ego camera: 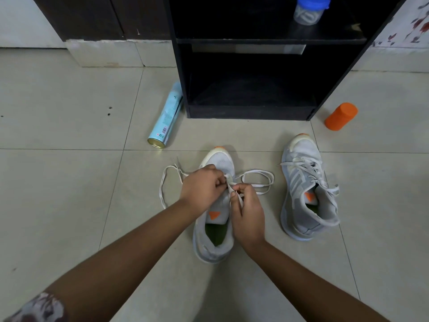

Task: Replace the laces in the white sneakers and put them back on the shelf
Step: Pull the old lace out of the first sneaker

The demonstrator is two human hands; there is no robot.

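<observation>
— How far had the relacing got?

— Partway, I'd judge. The flat white lace (272,180) seemed threaded only through the front eyelets of the pale grey-white mesh sneaker (214,240) under the fingers (220,182), its ends looping loose on the tiled floor (69,182) either side of them.

— And the hands?

— The left hand (202,187) and right hand (247,214) both pinched the lace, fingers curled tight.

— The other shoe?

— The matching second sneaker (306,194), right of the fingers, looked laced but untied. Neither stood on the black wooden shelf (250,111) beyond the fingers yet.
</observation>
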